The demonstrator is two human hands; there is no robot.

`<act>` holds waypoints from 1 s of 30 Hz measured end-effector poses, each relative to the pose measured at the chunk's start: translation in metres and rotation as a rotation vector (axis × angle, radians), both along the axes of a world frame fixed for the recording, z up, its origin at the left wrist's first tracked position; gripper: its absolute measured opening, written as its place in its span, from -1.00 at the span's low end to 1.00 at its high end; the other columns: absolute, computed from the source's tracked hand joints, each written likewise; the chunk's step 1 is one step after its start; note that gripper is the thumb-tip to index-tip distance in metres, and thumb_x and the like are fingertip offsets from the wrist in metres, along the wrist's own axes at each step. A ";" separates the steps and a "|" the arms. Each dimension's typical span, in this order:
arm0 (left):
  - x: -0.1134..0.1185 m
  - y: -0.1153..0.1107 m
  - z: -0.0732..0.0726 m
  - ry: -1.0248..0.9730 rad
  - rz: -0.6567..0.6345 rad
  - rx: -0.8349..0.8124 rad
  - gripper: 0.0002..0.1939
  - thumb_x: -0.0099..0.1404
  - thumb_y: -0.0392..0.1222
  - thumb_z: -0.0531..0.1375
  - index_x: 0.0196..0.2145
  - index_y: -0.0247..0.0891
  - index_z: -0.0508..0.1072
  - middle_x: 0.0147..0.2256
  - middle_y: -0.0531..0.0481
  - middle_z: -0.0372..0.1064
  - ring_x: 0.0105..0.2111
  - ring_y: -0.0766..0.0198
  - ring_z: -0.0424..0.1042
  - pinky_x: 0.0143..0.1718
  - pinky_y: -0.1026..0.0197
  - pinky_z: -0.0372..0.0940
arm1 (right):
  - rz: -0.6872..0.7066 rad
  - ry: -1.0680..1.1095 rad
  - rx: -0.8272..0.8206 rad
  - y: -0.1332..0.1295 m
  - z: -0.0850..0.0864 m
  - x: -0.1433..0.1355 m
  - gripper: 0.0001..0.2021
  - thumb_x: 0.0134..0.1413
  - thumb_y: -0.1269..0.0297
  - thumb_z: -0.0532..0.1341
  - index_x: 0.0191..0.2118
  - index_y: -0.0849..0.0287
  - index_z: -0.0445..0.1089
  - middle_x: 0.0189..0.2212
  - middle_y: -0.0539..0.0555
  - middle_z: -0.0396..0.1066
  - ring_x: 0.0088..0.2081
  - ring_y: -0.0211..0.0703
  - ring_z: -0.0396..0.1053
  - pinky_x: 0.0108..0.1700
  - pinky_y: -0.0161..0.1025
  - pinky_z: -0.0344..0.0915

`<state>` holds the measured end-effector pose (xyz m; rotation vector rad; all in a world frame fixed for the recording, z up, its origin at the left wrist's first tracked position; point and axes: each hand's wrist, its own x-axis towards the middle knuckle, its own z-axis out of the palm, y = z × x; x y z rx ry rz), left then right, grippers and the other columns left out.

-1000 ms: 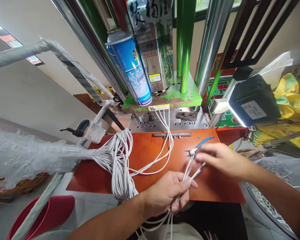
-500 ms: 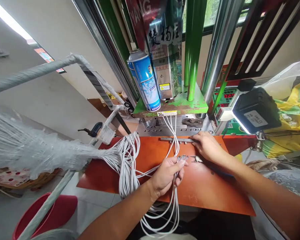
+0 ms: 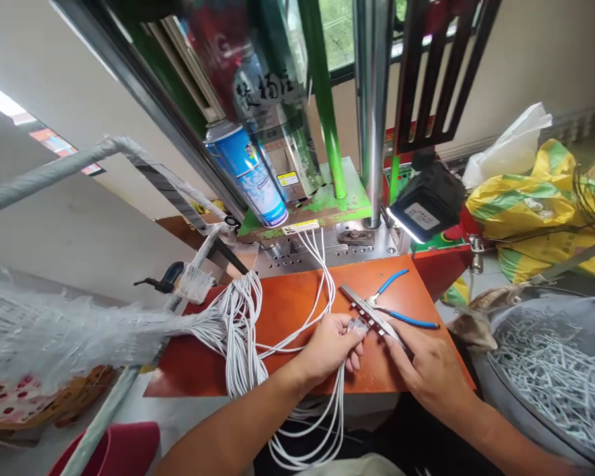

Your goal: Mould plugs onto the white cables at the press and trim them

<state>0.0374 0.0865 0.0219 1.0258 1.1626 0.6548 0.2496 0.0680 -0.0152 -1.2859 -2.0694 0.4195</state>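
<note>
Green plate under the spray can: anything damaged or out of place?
Paint on the green plate is chipped, with brownish patches showing. The spray can stands right by the plate's front edge, which seems an odd perch.

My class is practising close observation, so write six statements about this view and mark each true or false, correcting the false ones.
1. The right hand holds a grey metal bar. True.
2. The pliers have red handles. False: the handles are blue.
3. The left hand grips several white cables. True.
4. The spray can lies on the orange tabletop. False: it stands on the green press plate.
5. Short white offcuts lie in the bin at right. True.
6. The black lamp is switched off. False: its edge glows.
</note>
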 end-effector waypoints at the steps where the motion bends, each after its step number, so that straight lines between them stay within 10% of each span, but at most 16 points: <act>1: 0.002 0.001 0.001 0.005 -0.016 -0.014 -0.45 0.17 0.29 0.38 -0.38 -0.30 0.37 -0.58 0.07 0.38 -0.70 0.42 0.34 -0.67 0.39 0.23 | -0.016 0.001 0.012 0.000 -0.002 -0.002 -0.63 0.49 0.20 0.04 0.25 0.07 0.40 0.10 0.07 0.56 0.05 -0.03 0.57 0.10 -0.12 0.45; 25: 0.023 -0.006 -0.004 0.057 -0.013 0.002 -0.46 0.19 0.29 0.34 -0.44 -0.29 0.37 -0.70 0.19 0.18 -0.78 0.53 0.03 -0.74 0.39 -0.09 | 0.021 -0.133 0.089 -0.001 -0.014 -0.003 -0.65 0.50 0.23 -0.04 0.11 0.15 0.44 -0.01 0.14 0.59 -0.14 -0.02 0.61 -0.21 -0.14 0.44; 30: 0.010 0.002 0.002 0.073 -0.145 -0.007 -0.44 0.23 0.32 0.31 -0.34 -0.32 0.41 -0.51 0.01 0.42 -0.64 0.38 0.39 -0.61 0.36 0.23 | -0.034 -0.084 0.080 -0.001 -0.013 -0.003 -0.66 0.50 0.24 -0.04 0.07 0.12 0.46 0.03 0.11 0.59 -0.10 -0.03 0.61 -0.17 -0.15 0.46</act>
